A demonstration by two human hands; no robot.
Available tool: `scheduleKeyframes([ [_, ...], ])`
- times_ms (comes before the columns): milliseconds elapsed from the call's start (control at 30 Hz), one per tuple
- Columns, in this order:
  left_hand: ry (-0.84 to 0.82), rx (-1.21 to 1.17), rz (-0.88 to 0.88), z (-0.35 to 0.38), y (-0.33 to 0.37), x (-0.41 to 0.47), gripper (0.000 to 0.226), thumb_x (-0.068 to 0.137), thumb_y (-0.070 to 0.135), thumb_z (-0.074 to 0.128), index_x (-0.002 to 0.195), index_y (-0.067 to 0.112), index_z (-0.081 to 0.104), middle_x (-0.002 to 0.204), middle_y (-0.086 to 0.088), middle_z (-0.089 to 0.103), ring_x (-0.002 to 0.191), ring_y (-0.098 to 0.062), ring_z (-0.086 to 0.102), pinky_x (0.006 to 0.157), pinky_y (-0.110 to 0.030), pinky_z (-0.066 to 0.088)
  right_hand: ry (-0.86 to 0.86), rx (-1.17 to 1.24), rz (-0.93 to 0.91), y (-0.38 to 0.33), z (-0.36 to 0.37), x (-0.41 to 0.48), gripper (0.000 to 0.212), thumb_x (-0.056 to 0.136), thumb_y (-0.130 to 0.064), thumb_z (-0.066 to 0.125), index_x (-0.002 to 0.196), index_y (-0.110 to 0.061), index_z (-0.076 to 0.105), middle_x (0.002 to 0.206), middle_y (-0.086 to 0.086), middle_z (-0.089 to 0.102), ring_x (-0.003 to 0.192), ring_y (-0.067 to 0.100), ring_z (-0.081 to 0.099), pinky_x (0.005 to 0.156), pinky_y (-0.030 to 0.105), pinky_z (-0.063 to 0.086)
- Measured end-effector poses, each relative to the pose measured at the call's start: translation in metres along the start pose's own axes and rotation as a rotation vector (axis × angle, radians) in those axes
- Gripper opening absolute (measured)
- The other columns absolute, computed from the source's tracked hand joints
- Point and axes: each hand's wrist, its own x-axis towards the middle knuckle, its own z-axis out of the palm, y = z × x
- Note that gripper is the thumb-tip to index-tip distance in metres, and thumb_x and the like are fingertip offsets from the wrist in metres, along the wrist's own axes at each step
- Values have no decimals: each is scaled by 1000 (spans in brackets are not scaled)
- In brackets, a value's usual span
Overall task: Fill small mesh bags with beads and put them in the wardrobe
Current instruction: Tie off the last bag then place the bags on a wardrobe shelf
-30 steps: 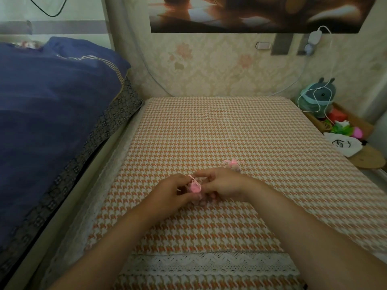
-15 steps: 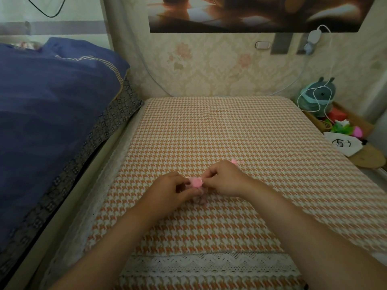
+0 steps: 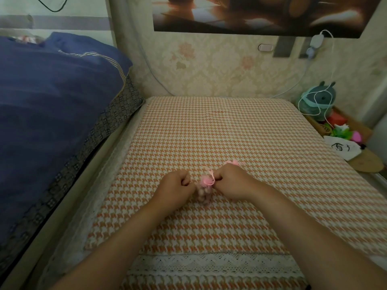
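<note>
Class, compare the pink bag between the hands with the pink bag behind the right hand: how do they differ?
The bag between the hands is pinched at its neck by the left hand and right hand; the bag behind lies unheld on the cover. The bag between the hands shows beads through its mesh; the bag behind is mostly hidden, only its pink top visible. Both tops are pink.
</note>
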Motion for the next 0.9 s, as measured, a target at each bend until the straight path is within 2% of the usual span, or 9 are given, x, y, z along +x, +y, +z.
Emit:
scheduleKeyframes([
  [67,-60,-4,4,-3,2,0,26,83,11,55,82,37,51,53,8,49,49,-10,43,51,-31,39,11,0,-2,-1,1,0,42,93,-12,60,52,-19,55,53,-2,50,49,13,46,52,27,39],
  [167,-65,160,213,-13,5,1,61,84,5,49,127,50,49,88,13,56,83,-9,54,73,-30,50,6,-1,-7,0,2,2,37,93,-11,59,56,-16,57,53,0,49,48,15,45,55,33,45],
  [233,-90,205,362,-17,12,5,86,77,-9,46,144,45,42,127,11,47,119,-10,42,102,-22,36,1,-10,-23,-2,3,3,37,92,-12,58,56,-20,59,53,-3,52,51,15,49,59,37,47],
  [300,-151,227,433,-20,20,9,92,73,-17,43,144,41,47,145,8,42,132,-10,33,108,-17,22,-4,6,-42,-4,4,5,41,92,-12,58,54,-27,59,56,-8,56,57,13,52,60,33,44],
  [433,-264,83,400,-24,25,16,68,79,-25,46,129,17,66,119,-1,66,110,-12,58,94,-17,42,-28,22,-79,-6,6,7,33,96,-15,58,67,-28,67,60,-10,59,56,4,53,55,25,39],
  [533,-267,21,308,-28,21,19,43,86,-11,64,121,15,72,104,2,70,95,-8,63,82,-15,45,-26,70,-83,-5,8,7,26,97,-16,58,82,-24,78,54,-12,58,46,-3,53,50,19,35],
  [633,-263,-6,255,-28,17,19,31,84,1,74,109,19,77,91,13,71,85,-4,66,79,-22,52,-32,77,-76,-4,9,7,24,97,-17,58,92,-23,81,59,-10,63,53,4,55,54,25,43],
  [733,-224,-15,246,-28,13,18,18,83,13,78,91,29,81,81,16,72,78,-14,66,71,-29,52,-55,124,-58,-3,9,8,27,96,-17,57,90,-28,81,55,-13,66,51,4,57,55,27,46],
  [900,-174,150,196,-26,2,17,22,92,22,65,75,36,64,78,14,65,73,-6,59,68,-28,50,-15,102,-24,-2,10,10,30,94,-14,55,87,-29,81,54,-23,64,50,-5,56,48,12,39],
])
